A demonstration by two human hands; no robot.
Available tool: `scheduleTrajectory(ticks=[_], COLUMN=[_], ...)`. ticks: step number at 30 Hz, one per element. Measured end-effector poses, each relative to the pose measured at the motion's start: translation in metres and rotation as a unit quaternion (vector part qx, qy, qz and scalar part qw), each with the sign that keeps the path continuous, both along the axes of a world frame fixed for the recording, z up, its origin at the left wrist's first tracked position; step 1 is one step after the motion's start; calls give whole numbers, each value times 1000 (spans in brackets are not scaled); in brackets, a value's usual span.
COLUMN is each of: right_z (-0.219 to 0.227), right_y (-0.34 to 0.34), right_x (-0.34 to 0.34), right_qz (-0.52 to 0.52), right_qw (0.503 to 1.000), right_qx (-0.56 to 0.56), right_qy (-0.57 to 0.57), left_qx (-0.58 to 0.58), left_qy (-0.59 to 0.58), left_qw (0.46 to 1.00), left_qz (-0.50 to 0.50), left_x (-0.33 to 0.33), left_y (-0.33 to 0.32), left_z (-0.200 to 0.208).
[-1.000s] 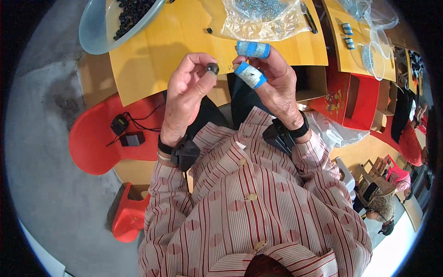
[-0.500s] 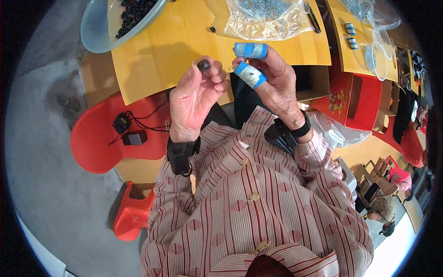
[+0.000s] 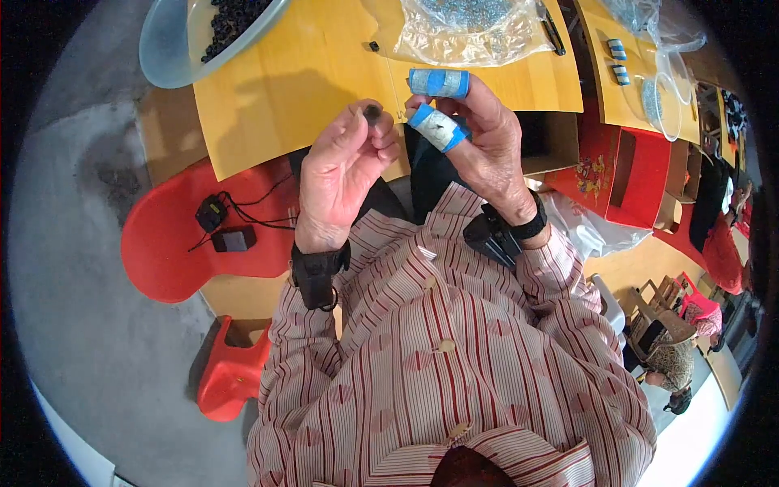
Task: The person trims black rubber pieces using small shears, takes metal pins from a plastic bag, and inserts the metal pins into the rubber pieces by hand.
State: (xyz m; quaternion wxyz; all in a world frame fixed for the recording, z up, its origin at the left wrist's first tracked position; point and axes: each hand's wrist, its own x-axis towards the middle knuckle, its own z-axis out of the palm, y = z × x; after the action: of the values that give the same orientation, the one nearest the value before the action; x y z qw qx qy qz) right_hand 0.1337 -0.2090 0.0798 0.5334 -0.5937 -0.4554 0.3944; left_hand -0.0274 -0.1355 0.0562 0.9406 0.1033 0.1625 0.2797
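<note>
While held above the yellow worktop [image 3: 300, 89], left hand [image 3: 341, 174] closed, pinching small dark round part [image 3: 372, 111] at fingertips, its long axis not clear. Right hand [image 3: 479, 146] half curled, two fingers wrapped in blue-and-white tape [image 3: 438, 82], holding nothing visible. Behind: clear plastic bag [image 3: 475, 32] of small pieces; at left, pale bowl [image 3: 166, 57] with dark pieces.

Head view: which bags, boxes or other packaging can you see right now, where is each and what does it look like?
Clear plastic bag: on the yellow table, far edge, ahead of the right hand; crinkled, filled with small grey bits.
Red box: right of the table, open-topped, with a colourful printed side.
Brown cardboard box: between table and red box, open.
White plastic bag: below the red box, crumpled.
</note>
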Motion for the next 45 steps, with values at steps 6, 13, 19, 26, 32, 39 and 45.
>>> scheduleTrajectory(ticks=[6, 13, 19, 26, 32, 39, 45], right_z=[2, 11, 15, 13, 17, 17, 13], right_y=[5, 5, 9, 8, 0, 7, 6], right_x=[-2, 3, 4, -1, 1, -4, -2], right_qz=[-26, 17, 50, 44, 19, 81, 141], right_qw=[992, 960, 915, 918, 948, 922, 929], right_qx=[85, 125, 192, 225, 145, 171, 161], right_qy=[-85, -251, -352, -323, -282, -337, -302], left_qx=[64, 86, 88, 10, -49, -10, 14], left_qy=[93, 116, 89, 45, -80, 28, 20], left_qw=[994, 989, 992, 999, 995, 998, 995], left_qz=[8, -8, -11, -22, -38, -47, -95], left_x=[0, 2, -3, -4, -4, -3, -17], left_y=[-5, -8, -7, -8, -3, -12, -11], left_z=[4, 0, 0, -8, -16, -1, -16])
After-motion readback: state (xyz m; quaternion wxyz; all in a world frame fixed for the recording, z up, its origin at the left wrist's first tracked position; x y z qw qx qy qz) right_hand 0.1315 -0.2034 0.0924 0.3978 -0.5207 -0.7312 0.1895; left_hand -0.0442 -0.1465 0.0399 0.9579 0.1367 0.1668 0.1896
